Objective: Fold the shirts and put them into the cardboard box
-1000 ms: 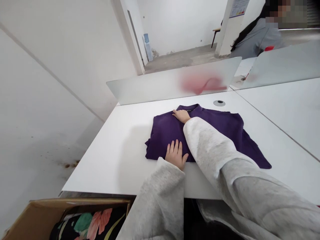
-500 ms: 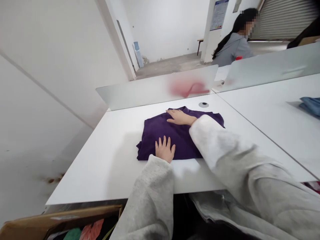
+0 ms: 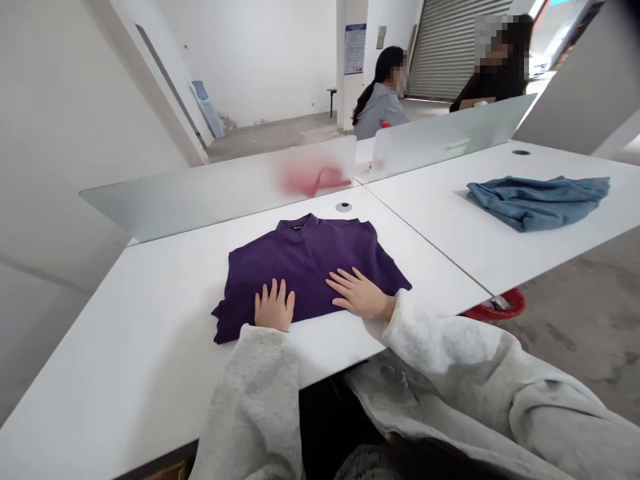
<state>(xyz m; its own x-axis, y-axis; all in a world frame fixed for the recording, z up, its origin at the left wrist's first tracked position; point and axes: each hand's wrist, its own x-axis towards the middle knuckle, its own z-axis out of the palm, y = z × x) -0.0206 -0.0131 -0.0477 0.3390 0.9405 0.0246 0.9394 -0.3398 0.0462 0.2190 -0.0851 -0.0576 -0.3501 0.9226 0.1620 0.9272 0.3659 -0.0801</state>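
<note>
And here's the left hand lying flat on the purple mock-neck top; the right hand is spread open on it too, neither one gripping; the folded top sits on the white desk, collar toward the frosted divider; a sideways drag could rumple it; watch that bunched corner, close to the desk's front edge!
</note>
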